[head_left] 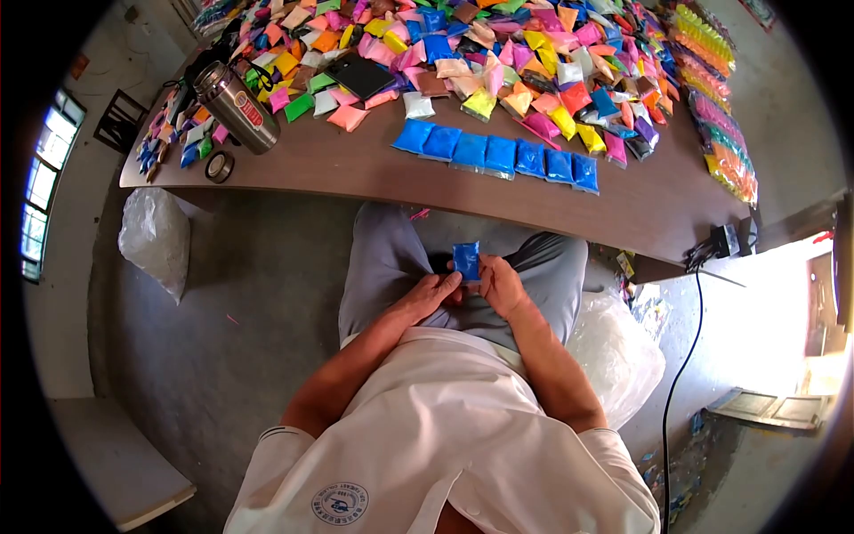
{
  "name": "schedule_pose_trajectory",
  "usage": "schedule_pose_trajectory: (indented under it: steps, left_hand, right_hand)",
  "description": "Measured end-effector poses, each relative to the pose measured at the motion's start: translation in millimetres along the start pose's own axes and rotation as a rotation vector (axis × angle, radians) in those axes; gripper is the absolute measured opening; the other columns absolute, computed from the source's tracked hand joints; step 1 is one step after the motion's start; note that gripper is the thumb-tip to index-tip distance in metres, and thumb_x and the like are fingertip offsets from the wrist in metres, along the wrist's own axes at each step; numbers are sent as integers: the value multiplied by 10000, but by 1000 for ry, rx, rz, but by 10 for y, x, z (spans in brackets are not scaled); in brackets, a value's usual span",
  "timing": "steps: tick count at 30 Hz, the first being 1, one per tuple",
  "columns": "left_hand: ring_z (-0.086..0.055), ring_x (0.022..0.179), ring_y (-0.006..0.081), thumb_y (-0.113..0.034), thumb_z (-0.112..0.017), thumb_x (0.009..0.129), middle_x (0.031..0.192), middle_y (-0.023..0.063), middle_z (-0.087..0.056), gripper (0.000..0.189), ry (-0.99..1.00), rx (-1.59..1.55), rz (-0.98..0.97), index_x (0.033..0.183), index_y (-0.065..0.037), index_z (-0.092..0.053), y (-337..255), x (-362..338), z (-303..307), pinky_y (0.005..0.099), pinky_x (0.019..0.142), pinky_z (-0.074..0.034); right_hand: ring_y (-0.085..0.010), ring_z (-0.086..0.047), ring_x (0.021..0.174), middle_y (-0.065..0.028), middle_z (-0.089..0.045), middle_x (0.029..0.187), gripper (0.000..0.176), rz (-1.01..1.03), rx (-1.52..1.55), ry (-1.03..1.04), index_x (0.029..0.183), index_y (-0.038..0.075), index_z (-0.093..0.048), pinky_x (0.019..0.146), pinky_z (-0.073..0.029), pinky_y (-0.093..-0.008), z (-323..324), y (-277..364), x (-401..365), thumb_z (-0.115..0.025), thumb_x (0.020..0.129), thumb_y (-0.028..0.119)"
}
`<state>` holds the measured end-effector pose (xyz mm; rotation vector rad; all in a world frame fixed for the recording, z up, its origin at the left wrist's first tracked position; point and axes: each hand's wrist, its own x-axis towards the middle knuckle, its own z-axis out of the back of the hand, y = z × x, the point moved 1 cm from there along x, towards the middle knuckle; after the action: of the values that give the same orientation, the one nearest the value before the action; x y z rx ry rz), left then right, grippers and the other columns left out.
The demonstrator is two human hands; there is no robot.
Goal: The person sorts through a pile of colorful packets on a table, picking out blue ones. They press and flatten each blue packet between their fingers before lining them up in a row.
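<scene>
A small blue packet [466,261] is held upright over my lap, below the table's front edge. My left hand [431,295] grips its lower left corner with thumb and fingers. On its right side my right hand [499,283] pinches the edge. Beyond them, a row of several blue packets [499,155] lies side by side on the brown table [329,169]. Behind that row spreads a large heap of packets [480,105] in many colours.
A steel flask [238,109] stands at the table's left, its lid [219,166] beside it. A black flat object [359,75] lies on the heap. Plastic bags [156,233] [616,356] flank my legs. A black cable [683,374] hangs at the right.
</scene>
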<state>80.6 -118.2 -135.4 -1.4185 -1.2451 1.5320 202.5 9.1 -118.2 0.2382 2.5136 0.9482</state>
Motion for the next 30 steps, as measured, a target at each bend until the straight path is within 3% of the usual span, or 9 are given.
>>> schedule_pose_trajectory:
  steps: [2, 4, 8, 11, 13, 14, 16, 21, 30]
  left_hand:
    - [-542, 749, 129, -466, -409, 914, 757, 44, -594, 514, 16, 42, -15, 776, -7, -593, -22, -7, 0, 257, 736, -430]
    - [-541, 745, 129, -466, -406, 916, 756, 44, -592, 514, 31, 83, -32, 779, -6, -591, -28, -3, 2, 258, 736, -431]
    - [-566, 765, 148, -508, -384, 906, 767, 59, -598, 552, -1, 62, 0, 826, -2, -591, -7, -1, 8, 269, 733, -457]
    - [-558, 748, 149, -561, -369, 886, 768, 65, -592, 605, -32, -20, 49, 860, 2, -588, 28, -15, 22, 274, 720, -455]
    - [-540, 717, 141, -589, -361, 875, 761, 61, -582, 633, -38, -64, 61, 875, 1, -588, -48, -31, -5, 275, 707, -445]
    - [-540, 728, 140, -608, -360, 865, 772, 65, -585, 649, -51, -65, 41, 882, -2, -591, -88, -43, -24, 277, 713, -443]
    - [-540, 738, 140, -628, -359, 854, 782, 68, -588, 666, -65, -66, 21, 888, -5, -593, -151, -60, -24, 279, 719, -441]
    - [-581, 785, 164, -571, -395, 871, 834, 94, -618, 625, 54, -23, 10, 938, 18, -592, -72, -36, 39, 271, 754, -453]
    - [-576, 755, 153, -449, -424, 912, 810, 82, -618, 501, -45, -101, 34, 878, 22, -591, -102, -56, -5, 273, 720, -459]
  right_hand:
    - [-180, -594, 837, -97, -604, 980, 271, -9, 36, 48, 1091, -6, -541, 677, -488, -289, -10, -12, -6, -472, 895, 168]
    - [-140, -574, 736, -51, -609, 872, 289, 40, -37, -31, 1069, 8, -551, 650, -477, -264, -14, -45, -6, -574, 848, 194]
    - [-121, -572, 747, -36, -595, 836, 286, 43, -92, 44, 1049, 23, -541, 657, -476, -249, -48, 9, -57, -622, 823, 177]
    - [-87, -539, 656, -15, -584, 786, 242, 75, -141, 3, 944, 48, -559, 570, -439, -215, -63, 19, -79, -674, 790, 195]
    - [-65, -468, 543, 9, -554, 691, 228, 57, -335, -102, 855, 68, -558, 465, -363, -206, -8, 7, -53, -690, 780, 237]
    - [-65, -468, 543, 9, -554, 691, 228, 58, -336, -102, 855, 68, -558, 465, -363, -206, 1, -12, -40, -690, 780, 237]
    - [-31, -371, 474, 37, -519, 631, 187, 101, -543, -121, 804, 78, -574, 409, -264, -194, -41, -43, -25, -677, 790, 234]
    - [-34, -403, 492, 41, -503, 616, 211, 124, -517, -175, 790, 89, -559, 419, -290, -192, -108, -24, -57, -672, 791, 268]
    - [-69, -477, 622, 15, -536, 725, 139, 62, -298, -157, 880, 91, -553, 520, -367, -210, 5, -72, 23, -570, 825, 218]
